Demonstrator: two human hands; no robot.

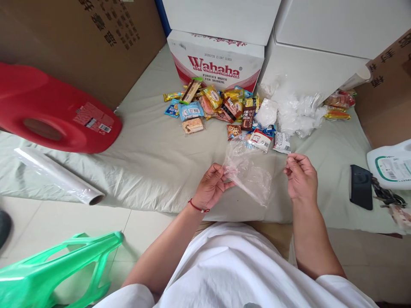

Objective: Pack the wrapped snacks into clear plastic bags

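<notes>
My left hand, with a red cord bracelet at the wrist, pinches a clear plastic bag. The bag hangs crumpled to the right of the fingers, over the sheet. My right hand is closed, thumb against fingertips, just below a small white-and-grey snack packet. Its fingertips overlap that packet's lower corner, and I cannot tell whether they grip it. Beyond the bag lies a pile of wrapped snacks, among them a brown cocoa packet, a red-and-white packet and a wrapped biscuit.
Crumpled clear bags lie right of the snacks. Behind stands a Wahaha water carton. A red jug and a roll of film are left; a phone and white bottle right. A green plastic stool stands lower left.
</notes>
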